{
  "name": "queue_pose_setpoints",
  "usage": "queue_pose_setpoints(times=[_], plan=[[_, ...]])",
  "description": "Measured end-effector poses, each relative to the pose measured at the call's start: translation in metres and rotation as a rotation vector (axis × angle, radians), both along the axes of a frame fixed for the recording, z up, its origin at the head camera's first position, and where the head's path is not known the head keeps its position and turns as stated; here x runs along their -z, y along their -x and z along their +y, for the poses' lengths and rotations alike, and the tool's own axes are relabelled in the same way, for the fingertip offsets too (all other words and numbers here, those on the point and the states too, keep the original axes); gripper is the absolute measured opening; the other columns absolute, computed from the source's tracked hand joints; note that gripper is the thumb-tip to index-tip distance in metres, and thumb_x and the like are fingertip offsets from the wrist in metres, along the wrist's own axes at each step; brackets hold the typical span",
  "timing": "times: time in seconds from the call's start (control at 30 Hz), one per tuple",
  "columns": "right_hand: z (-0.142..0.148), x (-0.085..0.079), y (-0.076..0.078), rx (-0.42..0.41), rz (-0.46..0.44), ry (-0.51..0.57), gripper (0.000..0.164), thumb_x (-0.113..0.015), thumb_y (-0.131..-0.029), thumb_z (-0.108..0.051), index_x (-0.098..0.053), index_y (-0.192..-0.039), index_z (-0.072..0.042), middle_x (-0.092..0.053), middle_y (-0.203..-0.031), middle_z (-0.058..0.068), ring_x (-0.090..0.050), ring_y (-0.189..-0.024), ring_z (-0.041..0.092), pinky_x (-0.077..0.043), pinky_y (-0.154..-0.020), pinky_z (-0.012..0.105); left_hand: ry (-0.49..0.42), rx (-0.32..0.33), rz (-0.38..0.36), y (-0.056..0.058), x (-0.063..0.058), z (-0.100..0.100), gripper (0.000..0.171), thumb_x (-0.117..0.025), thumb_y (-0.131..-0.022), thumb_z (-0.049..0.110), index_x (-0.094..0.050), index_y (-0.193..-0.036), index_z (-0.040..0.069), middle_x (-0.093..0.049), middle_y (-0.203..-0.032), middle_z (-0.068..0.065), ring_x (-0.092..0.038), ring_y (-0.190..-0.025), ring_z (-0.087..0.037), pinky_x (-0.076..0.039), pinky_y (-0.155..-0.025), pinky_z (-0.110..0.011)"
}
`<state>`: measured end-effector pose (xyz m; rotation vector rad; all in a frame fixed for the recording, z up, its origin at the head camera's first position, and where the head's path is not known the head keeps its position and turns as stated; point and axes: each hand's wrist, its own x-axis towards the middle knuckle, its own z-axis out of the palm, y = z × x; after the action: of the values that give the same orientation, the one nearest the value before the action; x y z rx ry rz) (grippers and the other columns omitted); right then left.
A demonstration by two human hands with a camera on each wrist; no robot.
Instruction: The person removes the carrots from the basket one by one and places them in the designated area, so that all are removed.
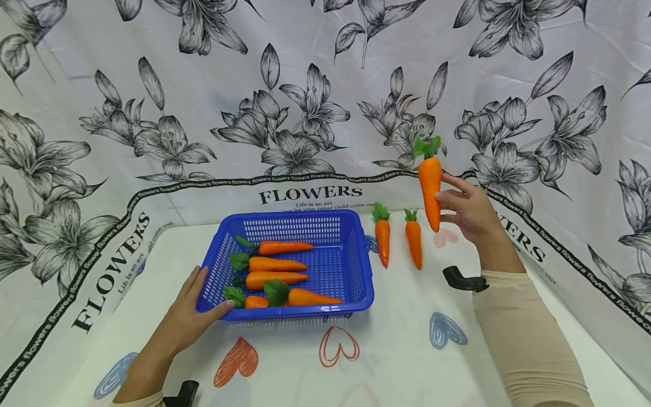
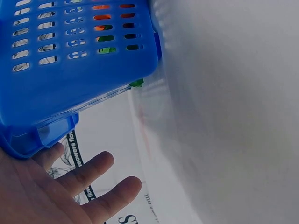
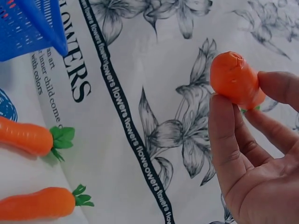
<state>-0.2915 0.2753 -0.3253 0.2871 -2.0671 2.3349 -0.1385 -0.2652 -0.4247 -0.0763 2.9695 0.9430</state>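
My right hand [image 1: 470,209] holds up an orange toy carrot [image 1: 430,189] with a green leafy top, pinched between thumb and fingers. Its leaves point upward in the head view; the right wrist view shows the carrot's tip end [image 3: 231,77]. My left hand [image 1: 185,314] rests at the near left corner of a blue plastic basket [image 1: 363,282], thumb over the rim. In the left wrist view its fingers [image 2: 88,172] stretch out straight and spread beside the basket. Several carrots lie in the basket, among them one carrot [image 1: 285,247] at the back and another [image 1: 312,297] at the front.
Right of the basket, two more carrots lie on the table, a left one [image 1: 383,243] and a right one [image 1: 414,243]. A white cloth [image 1: 396,350] printed with hearts covers the table. Behind it hangs a flower-printed curtain [image 1: 305,34].
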Motion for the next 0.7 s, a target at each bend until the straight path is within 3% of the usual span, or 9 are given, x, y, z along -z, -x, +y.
queue_pose_setpoints(times=[0.2, 0.5, 0.7], plan=[[0.009, 0.008, 0.002, 0.010, -0.014, -0.023, 0.065, -0.071, -0.089, -0.012, -0.042, -0.147, -0.011, -0.068, -0.097, 0.006, -0.066, -0.079, 0.023, -0.058, -0.067, 0.038, -0.008, 0.001, -0.002, -0.001, -0.001, 0.000, 0.103, -0.062, -0.087, 0.057, 0.001, -0.156, 0.012, 0.007, -0.158, -0.020, -0.015, -0.133, -0.058, -0.020, -0.097, -0.074], [0.027, 0.025, 0.007, 0.028, -0.056, -0.070, 0.070, -0.071, -0.090, -0.013, -0.035, -0.149, -0.006, -0.069, -0.095, 0.002, -0.067, -0.077, 0.021, -0.058, -0.066, 0.034, -0.006, -0.001, -0.001, -0.001, -0.002, 0.002, 0.103, -0.062, -0.087, 0.057, 0.000, -0.156, 0.013, 0.007, -0.158, -0.020, -0.016, -0.133, -0.057, -0.021, -0.097, -0.074], [0.039, 0.043, 0.013, 0.075, -0.101, -0.173, 0.073, -0.070, -0.091, -0.021, -0.032, -0.151, -0.008, -0.067, -0.099, -0.004, -0.067, -0.083, 0.020, -0.058, -0.069, 0.033, -0.007, 0.000, 0.006, -0.001, -0.001, 0.000, 0.103, -0.062, -0.087, 0.056, 0.001, -0.156, 0.013, 0.007, -0.159, -0.019, -0.014, -0.134, -0.057, -0.019, -0.098, -0.074]])
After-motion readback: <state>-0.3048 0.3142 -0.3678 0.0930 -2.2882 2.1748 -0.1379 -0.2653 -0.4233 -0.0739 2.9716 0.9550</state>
